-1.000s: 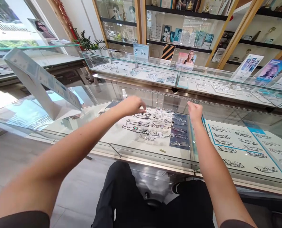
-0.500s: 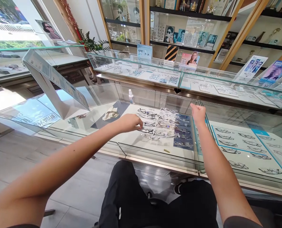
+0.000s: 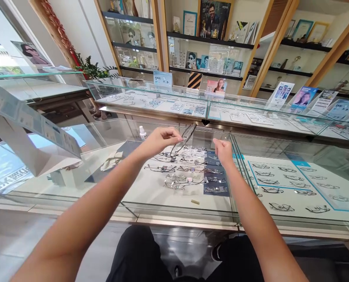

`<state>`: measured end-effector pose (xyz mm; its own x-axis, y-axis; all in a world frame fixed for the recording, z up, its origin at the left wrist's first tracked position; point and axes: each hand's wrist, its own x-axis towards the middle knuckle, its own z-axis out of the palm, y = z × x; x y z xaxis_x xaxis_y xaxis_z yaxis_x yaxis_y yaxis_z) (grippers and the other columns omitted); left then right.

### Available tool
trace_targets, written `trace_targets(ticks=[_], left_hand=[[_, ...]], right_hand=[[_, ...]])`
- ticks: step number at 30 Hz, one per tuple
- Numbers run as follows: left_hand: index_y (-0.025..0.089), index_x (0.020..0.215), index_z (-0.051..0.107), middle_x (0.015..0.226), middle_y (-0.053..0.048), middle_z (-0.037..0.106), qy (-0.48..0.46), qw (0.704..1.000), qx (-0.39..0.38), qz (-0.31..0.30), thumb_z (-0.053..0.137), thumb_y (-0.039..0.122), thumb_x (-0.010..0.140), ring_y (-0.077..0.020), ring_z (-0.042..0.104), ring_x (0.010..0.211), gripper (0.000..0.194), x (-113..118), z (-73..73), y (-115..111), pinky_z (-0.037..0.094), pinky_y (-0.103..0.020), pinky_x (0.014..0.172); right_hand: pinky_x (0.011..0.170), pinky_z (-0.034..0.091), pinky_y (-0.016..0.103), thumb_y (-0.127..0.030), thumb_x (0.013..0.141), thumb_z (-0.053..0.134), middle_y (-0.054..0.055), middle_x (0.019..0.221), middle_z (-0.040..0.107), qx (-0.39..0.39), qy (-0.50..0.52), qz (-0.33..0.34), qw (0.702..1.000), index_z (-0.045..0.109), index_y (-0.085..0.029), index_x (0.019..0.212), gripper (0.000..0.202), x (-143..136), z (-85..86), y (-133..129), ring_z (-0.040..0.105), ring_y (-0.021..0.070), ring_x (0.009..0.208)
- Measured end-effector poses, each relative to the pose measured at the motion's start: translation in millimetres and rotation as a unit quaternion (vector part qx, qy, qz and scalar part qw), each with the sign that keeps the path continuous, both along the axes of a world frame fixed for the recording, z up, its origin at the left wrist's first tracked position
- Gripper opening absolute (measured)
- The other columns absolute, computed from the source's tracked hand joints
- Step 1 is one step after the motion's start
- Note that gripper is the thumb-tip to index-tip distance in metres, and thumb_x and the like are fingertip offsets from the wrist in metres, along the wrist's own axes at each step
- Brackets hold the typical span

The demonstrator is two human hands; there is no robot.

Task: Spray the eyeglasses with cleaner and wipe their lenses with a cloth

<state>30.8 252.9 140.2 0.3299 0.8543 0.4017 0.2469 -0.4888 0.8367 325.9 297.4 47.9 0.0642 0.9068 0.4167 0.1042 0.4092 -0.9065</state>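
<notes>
In the head view, my left hand [image 3: 162, 141] is closed, thumb and fingers pinching a pair of dark-framed eyeglasses [image 3: 192, 130]. These glasses are tilted, raised over the glass display case [image 3: 174, 213]. Below them, several rows of eyeglasses [image 3: 160, 169] lie on the case's white and dark-blue base. My right hand [image 3: 223, 152] is closed over the right part of these rows, close to the glass panel edges; what its fingers hold, if anything, is hidden. A small gold-coloured bar [image 3: 195, 202] lies at the front of the base.
A crumpled beige cloth [image 3: 112, 161] and a white spray bottle [image 3: 142, 133] are on the left. A slanted display stand [image 3: 36, 129] rises at far left. More eyeglasses [image 3: 281, 206] fill the right section. Another glass counter [image 3: 151, 92] and shelves stand behind.
My left hand has lifted the eyeglasses up and away from the rows. The right hand stays closed and now appears closer to the left hand. The camera view has shifted right.
</notes>
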Motion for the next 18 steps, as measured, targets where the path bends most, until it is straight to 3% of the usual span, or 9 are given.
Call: trace_targets(ticks=[4,8,10,13,18], left_hand=[[0.021,0.082,0.077,0.097,-0.007,0.076,-0.188,0.982,-0.032,-0.007,0.091,0.055,0.08,-0.0199,0.07,0.092,0.037,58,-19.1,26,0.057,-0.036,0.088],[0.02,0.086,0.076,0.101,-0.008,0.078,-0.26,0.962,-0.082,-0.013,0.093,0.061,0.076,-0.0209,0.072,0.092,0.045,93,-48.2,35,0.062,-0.037,0.087],[0.02,0.086,0.076,0.101,-0.008,0.078,-0.257,0.962,-0.09,-0.008,0.093,0.06,0.078,-0.0192,0.071,0.089,0.044,100,-61.4,33,0.062,-0.035,0.083],[0.02,0.085,0.076,0.098,-0.006,0.075,-0.259,0.962,-0.09,-0.003,0.093,0.056,0.079,-0.017,0.067,0.084,0.041,101,-75.8,28,0.06,-0.031,0.077],[0.02,0.086,0.077,0.097,-0.006,0.073,-0.259,0.964,-0.057,0.014,0.09,0.053,0.083,-0.0172,0.066,0.084,0.036,100,-83.3,26,0.059,-0.032,0.077]], right_hand=[[0.051,0.017,0.032,-0.079,0.088,0.064,-0.007,0.047,0.023,-0.007,0.028,0.042,0.999,0.026,-0.028,0.049,0.074,-6,10.7,-7,0.02,0.01,0.048],[0.052,0.016,0.032,-0.079,0.089,0.062,-0.008,0.05,0.019,0.001,0.055,0.068,0.996,0.026,-0.029,0.054,0.071,-6,19.8,-13,0.019,0.0104,0.05],[0.054,0.02,0.031,-0.069,0.09,0.069,-0.007,0.055,0.027,0.027,0.029,0.062,0.997,0.039,-0.026,0.059,0.06,-7,21.4,-17,0.023,0.011,0.054],[0.057,0.024,0.03,-0.054,0.091,0.074,-0.01,0.059,0.03,0.035,-0.014,0.079,0.996,0.062,-0.024,0.083,0.033,-13,19.9,-24,0.025,0.0116,0.055],[0.059,0.028,0.03,-0.046,0.092,0.074,-0.01,0.058,0.029,0.04,-0.048,0.035,0.997,0.07,-0.023,0.091,0.024,-22,14.6,-29,0.027,0.0119,0.056]])
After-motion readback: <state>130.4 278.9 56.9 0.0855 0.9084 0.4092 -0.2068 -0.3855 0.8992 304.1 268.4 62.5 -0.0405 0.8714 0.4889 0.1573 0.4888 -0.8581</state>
